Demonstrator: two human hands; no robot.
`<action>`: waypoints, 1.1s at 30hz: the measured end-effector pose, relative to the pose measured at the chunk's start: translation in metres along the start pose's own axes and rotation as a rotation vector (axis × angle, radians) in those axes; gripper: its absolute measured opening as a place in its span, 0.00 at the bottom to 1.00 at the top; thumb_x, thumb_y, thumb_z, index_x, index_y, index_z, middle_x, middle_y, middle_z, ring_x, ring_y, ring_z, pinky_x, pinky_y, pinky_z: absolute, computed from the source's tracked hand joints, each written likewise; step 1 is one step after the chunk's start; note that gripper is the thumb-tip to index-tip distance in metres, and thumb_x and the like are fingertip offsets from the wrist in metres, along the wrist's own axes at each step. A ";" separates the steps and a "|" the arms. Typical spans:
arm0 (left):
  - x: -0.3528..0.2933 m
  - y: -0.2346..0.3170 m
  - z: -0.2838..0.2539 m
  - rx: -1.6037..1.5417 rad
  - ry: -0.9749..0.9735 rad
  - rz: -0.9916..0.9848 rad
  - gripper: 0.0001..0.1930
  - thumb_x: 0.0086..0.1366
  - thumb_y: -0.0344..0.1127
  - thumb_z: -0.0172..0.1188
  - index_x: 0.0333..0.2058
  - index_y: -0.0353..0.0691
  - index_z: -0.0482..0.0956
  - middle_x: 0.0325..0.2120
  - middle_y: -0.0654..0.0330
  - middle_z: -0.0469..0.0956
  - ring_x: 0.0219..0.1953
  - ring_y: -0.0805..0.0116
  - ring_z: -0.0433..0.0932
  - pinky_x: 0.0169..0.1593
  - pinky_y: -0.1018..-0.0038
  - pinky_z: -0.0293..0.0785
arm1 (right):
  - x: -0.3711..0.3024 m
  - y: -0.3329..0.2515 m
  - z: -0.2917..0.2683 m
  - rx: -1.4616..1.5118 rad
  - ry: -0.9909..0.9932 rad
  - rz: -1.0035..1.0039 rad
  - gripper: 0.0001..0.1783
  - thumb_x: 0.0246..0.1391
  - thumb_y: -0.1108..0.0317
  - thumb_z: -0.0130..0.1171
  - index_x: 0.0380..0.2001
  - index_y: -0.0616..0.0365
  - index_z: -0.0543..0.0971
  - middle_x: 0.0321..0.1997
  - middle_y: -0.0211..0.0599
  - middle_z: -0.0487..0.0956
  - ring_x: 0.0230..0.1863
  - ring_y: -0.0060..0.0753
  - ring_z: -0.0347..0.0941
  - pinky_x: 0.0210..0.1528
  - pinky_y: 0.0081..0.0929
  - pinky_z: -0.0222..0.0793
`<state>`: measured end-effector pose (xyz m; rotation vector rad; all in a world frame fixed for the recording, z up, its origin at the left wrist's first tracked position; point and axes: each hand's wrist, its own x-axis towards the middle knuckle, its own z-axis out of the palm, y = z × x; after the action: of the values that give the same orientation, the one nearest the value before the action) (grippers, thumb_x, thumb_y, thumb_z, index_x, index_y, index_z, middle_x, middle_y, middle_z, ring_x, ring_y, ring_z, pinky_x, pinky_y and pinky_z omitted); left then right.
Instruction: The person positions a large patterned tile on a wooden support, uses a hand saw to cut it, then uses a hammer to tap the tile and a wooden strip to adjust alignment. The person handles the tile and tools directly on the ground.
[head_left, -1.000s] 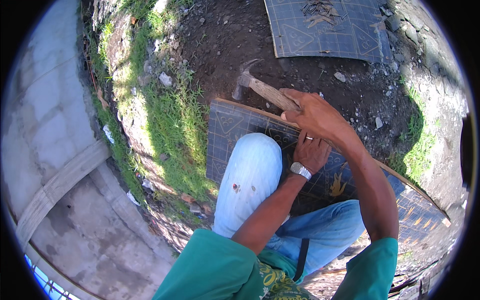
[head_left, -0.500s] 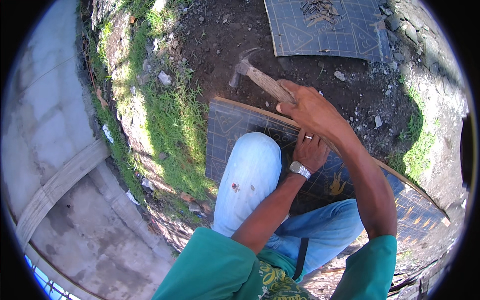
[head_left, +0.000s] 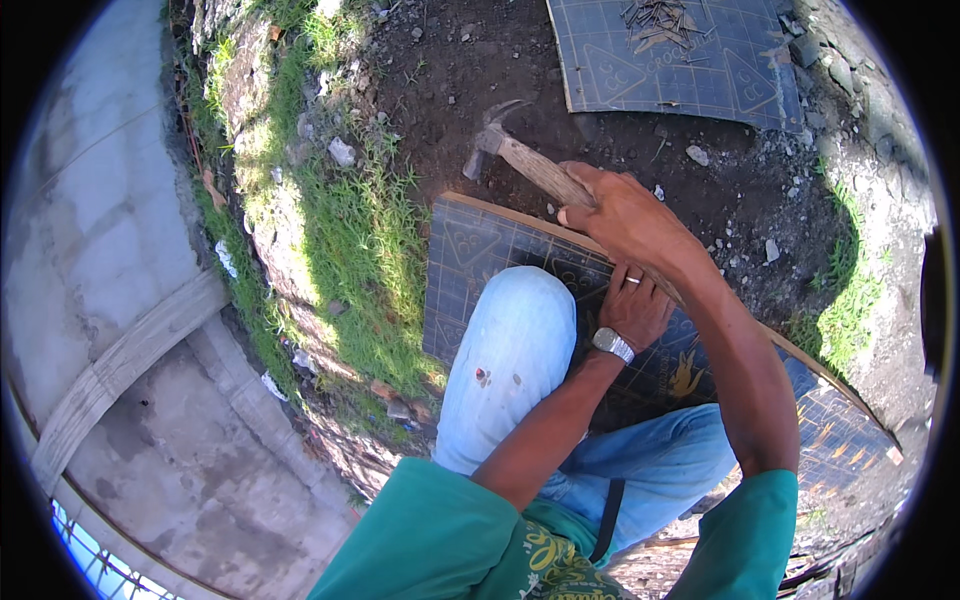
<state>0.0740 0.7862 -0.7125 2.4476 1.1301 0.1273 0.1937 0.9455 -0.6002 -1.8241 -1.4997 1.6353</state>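
My right hand [head_left: 645, 218] is wrapped round the wooden handle of a claw hammer [head_left: 540, 170]. Its metal head points up and left, over dark soil just beyond a dark gridded panel [head_left: 470, 235]. Below that hand, my left hand [head_left: 640, 306], with a ring and a silver watch [head_left: 612, 344], holds the panel at its upper edge. The left fingertips are hidden beneath my right hand and the hammer handle. A strip of bare wood runs along this edge. My bent knee [head_left: 520, 320], in pale jeans, rests over the panel to the left of my hands.
Another dark panel [head_left: 600, 85] lies on the soil ahead, with a pile of nails [head_left: 665, 22] on it. Grass [head_left: 350, 240] and stones border the left side. Farther left is a concrete slab [head_left: 100, 200] with a raised curb [head_left: 140, 345]. Rubble [head_left: 840, 70] lies at the far right.
The whole scene has shifted slightly right in the view. Both hands keep their places, and the hammer is held almost the same way.
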 end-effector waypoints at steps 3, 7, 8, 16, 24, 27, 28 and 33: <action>0.001 -0.001 -0.001 -0.039 -0.032 -0.006 0.20 0.68 0.47 0.61 0.49 0.37 0.85 0.52 0.50 0.83 0.61 0.46 0.74 0.74 0.47 0.58 | 0.006 -0.009 -0.019 0.334 -0.021 0.148 0.38 0.64 0.57 0.62 0.74 0.59 0.70 0.56 0.63 0.84 0.59 0.57 0.82 0.61 0.48 0.76; 0.002 0.001 0.001 -0.015 -0.071 -0.026 0.23 0.68 0.47 0.59 0.54 0.39 0.85 0.53 0.48 0.82 0.65 0.47 0.72 0.75 0.46 0.55 | 0.010 -0.018 -0.014 0.079 0.068 0.012 0.37 0.65 0.57 0.61 0.73 0.59 0.70 0.57 0.63 0.83 0.61 0.58 0.81 0.63 0.48 0.76; 0.002 0.001 0.001 -0.025 -0.050 -0.025 0.23 0.68 0.47 0.59 0.55 0.39 0.85 0.53 0.48 0.82 0.65 0.47 0.71 0.75 0.45 0.54 | 0.008 -0.017 -0.009 -0.028 -0.075 0.019 0.36 0.65 0.57 0.61 0.73 0.60 0.70 0.58 0.63 0.83 0.62 0.59 0.80 0.65 0.49 0.75; 0.005 0.001 -0.006 -0.071 -0.067 -0.031 0.22 0.67 0.46 0.62 0.53 0.38 0.84 0.53 0.49 0.80 0.61 0.47 0.72 0.75 0.46 0.56 | 0.000 0.000 -0.021 0.029 0.052 0.106 0.37 0.66 0.55 0.62 0.75 0.56 0.69 0.62 0.62 0.81 0.66 0.59 0.77 0.69 0.49 0.72; 0.006 0.001 -0.003 -0.055 0.032 -0.004 0.19 0.65 0.44 0.64 0.50 0.38 0.83 0.48 0.50 0.80 0.58 0.50 0.74 0.74 0.48 0.58 | -0.002 -0.008 -0.016 0.215 0.103 0.075 0.39 0.64 0.54 0.64 0.74 0.58 0.70 0.56 0.65 0.84 0.61 0.61 0.81 0.67 0.51 0.71; 0.005 0.001 -0.003 -0.056 0.018 -0.010 0.20 0.64 0.43 0.65 0.49 0.37 0.83 0.47 0.52 0.80 0.57 0.50 0.75 0.73 0.49 0.61 | -0.020 0.013 -0.001 0.287 0.167 0.066 0.39 0.62 0.54 0.65 0.73 0.58 0.71 0.57 0.65 0.84 0.61 0.60 0.81 0.66 0.49 0.72; 0.005 0.001 -0.004 -0.056 0.034 -0.003 0.19 0.64 0.43 0.66 0.49 0.37 0.83 0.47 0.52 0.80 0.57 0.50 0.75 0.73 0.49 0.61 | -0.030 0.020 0.000 0.317 0.203 0.064 0.39 0.62 0.54 0.66 0.73 0.58 0.72 0.57 0.65 0.84 0.61 0.60 0.82 0.66 0.48 0.72; 0.010 0.003 -0.010 -0.097 0.046 -0.010 0.15 0.67 0.43 0.65 0.47 0.41 0.82 0.46 0.55 0.80 0.56 0.53 0.76 0.72 0.50 0.62 | -0.103 0.033 -0.020 0.475 0.369 0.257 0.39 0.64 0.57 0.67 0.75 0.57 0.70 0.38 0.37 0.80 0.34 0.28 0.73 0.36 0.27 0.67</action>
<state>0.0799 0.7954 -0.7033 2.3642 1.1286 0.2317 0.2449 0.8569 -0.5594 -1.9470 -0.6764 1.4836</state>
